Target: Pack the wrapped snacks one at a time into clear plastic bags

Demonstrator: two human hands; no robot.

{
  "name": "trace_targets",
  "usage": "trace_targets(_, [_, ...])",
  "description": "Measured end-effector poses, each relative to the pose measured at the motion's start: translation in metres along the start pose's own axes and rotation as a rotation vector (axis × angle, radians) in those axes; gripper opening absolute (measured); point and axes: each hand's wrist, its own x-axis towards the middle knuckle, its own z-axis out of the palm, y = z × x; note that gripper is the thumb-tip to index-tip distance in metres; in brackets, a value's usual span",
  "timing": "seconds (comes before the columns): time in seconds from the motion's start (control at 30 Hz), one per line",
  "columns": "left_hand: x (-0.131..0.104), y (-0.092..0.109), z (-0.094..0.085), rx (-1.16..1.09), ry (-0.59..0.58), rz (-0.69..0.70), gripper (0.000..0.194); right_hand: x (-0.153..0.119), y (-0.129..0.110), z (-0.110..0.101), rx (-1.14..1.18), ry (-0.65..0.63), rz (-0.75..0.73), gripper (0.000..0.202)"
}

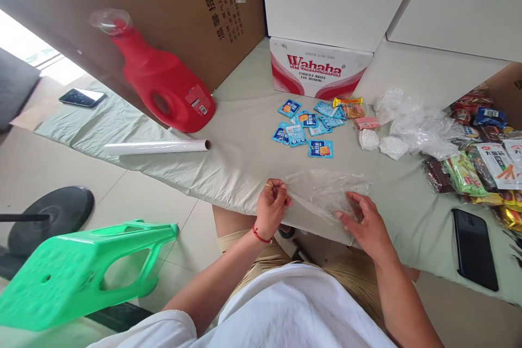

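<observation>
A clear plastic bag [322, 191] is spread near the table's front edge, between my hands. My left hand [272, 198], with a red cord bracelet at the wrist, is closed in a pinch on the bag's left end. At the bag's right side is my right hand [364, 222], its thumb and fingers apart, the fingertips on or just above the film. Beyond the bag lie several small blue snack packets [306, 122] in a loose cluster; one blue packet [320, 149] lies nearest to me. A yellow-wrapped stick snack [347, 101] touches the cluster's far right.
Crumpled clear bags [424, 125] and a heap of packaged snacks [468, 174] are at right, with a black phone [475, 249] in front. A red jug [167, 84], white roll [157, 147] and another phone [82, 97] are left. The Wahaha carton [320, 68] stands behind; a green stool [81, 266] is on the floor.
</observation>
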Motion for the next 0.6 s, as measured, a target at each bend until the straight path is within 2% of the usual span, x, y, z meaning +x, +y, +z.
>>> trace_targets(0.07, [-0.012,-0.003,0.002,0.029,-0.062,0.013,0.031,0.01,-0.011,0.002,-0.092,-0.002,-0.088,0.056])
trace_targets(0.13, [-0.026,-0.007,-0.001,0.072,-0.159,-0.016,0.029,0.022,-0.021,0.006,-0.101,-0.012,-0.133,0.04])
trace_targets(0.23, [-0.043,-0.009,-0.018,0.222,-0.305,-0.015,0.023,0.036,-0.032,0.014,-0.053,-0.019,-0.157,0.027])
trace_targets(0.3, [-0.049,-0.003,-0.033,0.346,-0.253,0.072,0.019,0.04,-0.038,0.02,-0.048,-0.036,-0.182,0.024])
trace_targets(0.4, [-0.047,0.015,-0.046,0.457,-0.049,0.228,0.025,0.038,-0.046,0.029,-0.09,-0.087,-0.222,0.018])
trace_targets(0.47, [-0.04,0.025,-0.039,0.49,-0.009,0.309,0.038,0.033,-0.052,0.037,-0.142,-0.106,-0.242,0.017])
trace_targets(0.57, [-0.025,0.025,-0.011,0.543,-0.07,0.382,0.068,0.028,-0.06,0.047,-0.197,-0.138,-0.285,0.023])
trace_targets(0.6, [-0.02,0.022,-0.001,0.576,-0.079,0.385,0.066,0.027,-0.062,0.048,-0.195,-0.15,-0.298,0.024])
